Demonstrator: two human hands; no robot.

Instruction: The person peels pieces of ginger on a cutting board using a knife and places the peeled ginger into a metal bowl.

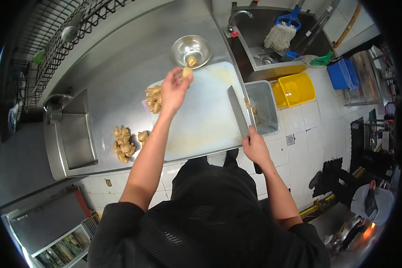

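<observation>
My left hand (174,88) pinches a pale piece of ginger (187,72) between thumb and fingers, just short of a steel bowl (177,49). Inside that bowl lies another peeled piece of ginger (191,61). My right hand (256,148) is wrapped round the handle of a large knife (238,109), whose blade lies over the right side of the white cutting board (201,116). Unpeeled ginger (154,99) rests at the board's left edge, beside my left forearm. More ginger root (123,144) and a smaller knob (143,137) sit on the steel counter.
A grey bin (267,109) with scraps stands below the counter's right edge, beside a yellow bucket (299,88). Left is a small sink (78,138); a larger sink at the back right holds a mop (280,36). At lower right, another person (373,203) is near a stove flame.
</observation>
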